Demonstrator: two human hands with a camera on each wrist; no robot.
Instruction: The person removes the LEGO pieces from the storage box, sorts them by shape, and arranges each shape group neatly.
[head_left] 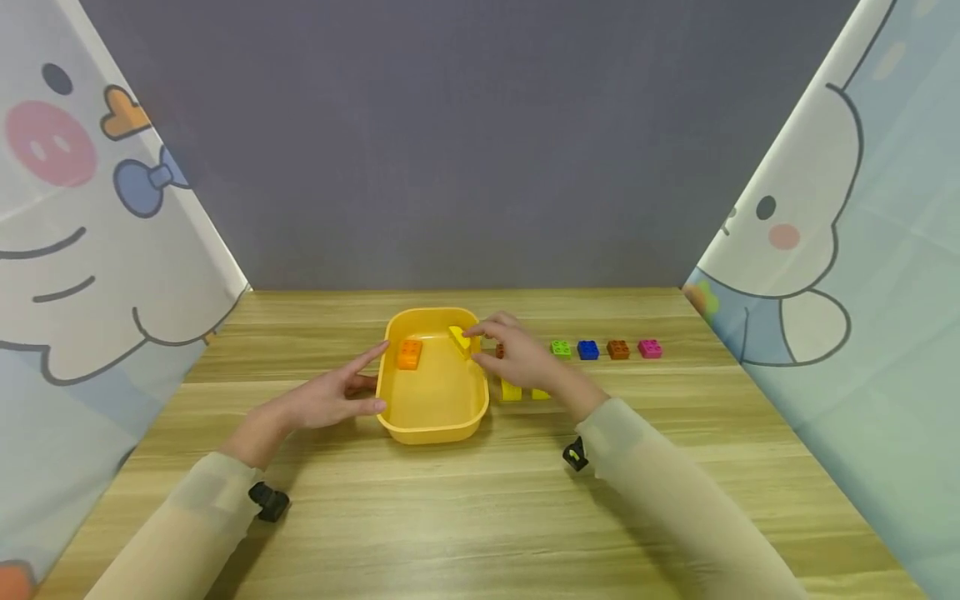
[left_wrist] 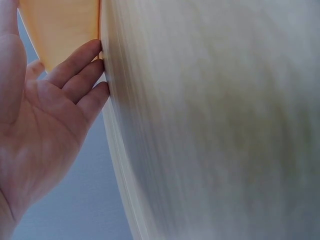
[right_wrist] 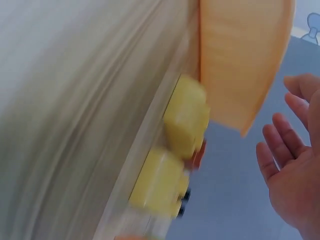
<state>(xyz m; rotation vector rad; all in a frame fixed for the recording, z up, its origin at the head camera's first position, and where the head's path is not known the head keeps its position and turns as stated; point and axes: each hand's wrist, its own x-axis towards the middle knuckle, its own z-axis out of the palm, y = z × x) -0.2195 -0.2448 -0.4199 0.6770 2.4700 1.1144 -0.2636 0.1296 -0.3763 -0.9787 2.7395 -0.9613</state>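
A yellow plastic tray (head_left: 431, 417) stands on the wooden table with an orange brick (head_left: 408, 354) inside at the left. Leaning at the tray's right inner wall is a yellow brick (head_left: 460, 342). My right hand (head_left: 517, 354) reaches over the right rim, its fingertips right beside that yellow brick. In the right wrist view, the fingers of this hand (right_wrist: 295, 150) are loosely bent and spread, with nothing seen between them. My left hand (head_left: 330, 398) touches the tray's left side with spread fingers; its lower fingertips meet the wall near the table in the left wrist view.
Right of the tray lie two yellow bricks (head_left: 512, 391), partly under the right forearm. A row runs further right: a lime green brick (head_left: 561, 349), a blue brick (head_left: 588, 350), a brown brick (head_left: 618, 349) and a pink brick (head_left: 650, 348). Another brown brick (head_left: 500, 351) is mostly hidden.
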